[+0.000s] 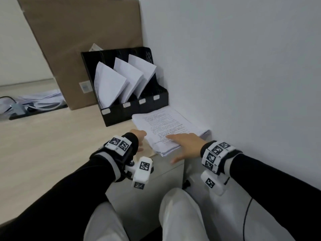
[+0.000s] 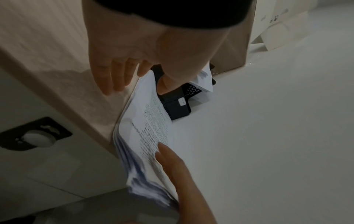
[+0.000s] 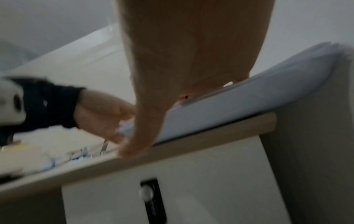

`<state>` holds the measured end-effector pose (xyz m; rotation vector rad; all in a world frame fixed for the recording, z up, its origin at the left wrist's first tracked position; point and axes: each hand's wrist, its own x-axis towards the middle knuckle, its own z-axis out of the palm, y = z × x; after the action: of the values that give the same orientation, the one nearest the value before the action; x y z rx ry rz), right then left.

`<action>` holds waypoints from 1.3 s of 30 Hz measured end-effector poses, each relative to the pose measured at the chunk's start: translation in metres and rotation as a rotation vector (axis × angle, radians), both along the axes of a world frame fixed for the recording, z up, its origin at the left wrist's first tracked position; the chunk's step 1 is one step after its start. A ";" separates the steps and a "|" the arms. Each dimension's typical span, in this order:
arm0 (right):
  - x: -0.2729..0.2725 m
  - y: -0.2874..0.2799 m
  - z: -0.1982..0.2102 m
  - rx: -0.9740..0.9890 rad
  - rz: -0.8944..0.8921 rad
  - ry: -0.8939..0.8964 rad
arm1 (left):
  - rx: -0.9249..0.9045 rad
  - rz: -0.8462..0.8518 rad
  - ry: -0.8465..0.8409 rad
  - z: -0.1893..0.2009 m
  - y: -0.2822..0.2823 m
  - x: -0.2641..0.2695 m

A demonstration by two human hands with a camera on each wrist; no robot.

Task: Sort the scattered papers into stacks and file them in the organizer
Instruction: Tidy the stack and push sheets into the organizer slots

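A thick stack of printed papers (image 1: 166, 122) (image 2: 151, 121) (image 3: 249, 103) lies on the desk's near right corner, just in front of the black organizer (image 1: 135, 108) (image 2: 178, 109). Three of the organizer's slots hold white paper stacks; the rightmost slot looks empty. My right hand (image 1: 182, 141) (image 2: 172, 163) (image 3: 191, 60) lies flat, palm down, on top of the stack, its thumb over the desk's front edge. My left hand (image 1: 140, 136) (image 2: 138, 81) (image 3: 103, 115) is at the stack's left edge, with straight fingers (image 2: 114, 78) on the desk against the edge and the thumb over the paper.
A white wall (image 1: 243, 66) runs close along the right of the stack and organizer. A large cardboard box (image 1: 78, 40) leans behind the organizer. Loose papers and cables (image 1: 40, 100) lie at the far left. Below the wooden desk (image 1: 52, 145) is a drawer lock (image 3: 151, 197).
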<state>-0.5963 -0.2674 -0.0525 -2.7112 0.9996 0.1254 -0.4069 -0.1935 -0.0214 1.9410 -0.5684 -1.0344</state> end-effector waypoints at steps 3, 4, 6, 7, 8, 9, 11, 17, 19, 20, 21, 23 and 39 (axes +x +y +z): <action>0.001 0.002 -0.010 -0.285 -0.038 0.066 | -0.047 0.047 0.058 -0.003 0.005 -0.002; 0.003 0.004 -0.010 -0.383 -0.071 0.041 | -0.056 0.060 0.078 -0.003 0.008 -0.001; 0.004 0.005 -0.005 -0.504 -0.109 -0.029 | -0.085 0.080 0.114 0.000 0.014 0.004; 0.003 0.005 -0.002 -0.540 -0.110 -0.092 | -0.107 0.087 0.142 0.003 0.016 0.008; 0.002 0.004 0.000 -0.587 -0.091 -0.172 | -0.130 0.091 0.182 0.007 0.018 0.011; 0.001 0.004 0.003 -0.649 -0.056 -0.240 | -0.155 0.093 0.239 0.012 0.020 0.015; 0.000 0.004 0.009 -0.804 0.017 -0.347 | -0.214 0.095 0.413 0.025 0.023 0.020; 0.013 0.019 0.018 -1.031 0.211 -0.542 | -0.383 -0.052 0.566 0.053 0.028 0.017; 0.018 0.026 0.017 -1.007 0.221 -0.535 | -0.383 0.034 0.481 0.056 0.024 0.019; 0.020 0.029 0.017 -0.973 0.209 -0.537 | -0.386 0.083 0.430 0.057 0.022 0.022; 0.022 0.031 0.018 -0.934 0.173 -0.544 | -0.405 0.110 0.390 0.059 0.021 0.024; 0.025 0.031 0.021 -0.845 0.053 -0.553 | -0.455 0.132 0.305 0.065 0.017 0.030; 0.060 -0.061 0.073 -0.022 -0.542 -1.238 | -0.621 -0.214 0.133 0.163 -0.056 0.054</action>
<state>-0.5365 -0.3286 0.0209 -1.7713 1.1449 -1.4215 -0.3533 -0.2498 0.1418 1.2786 -0.9113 -0.9610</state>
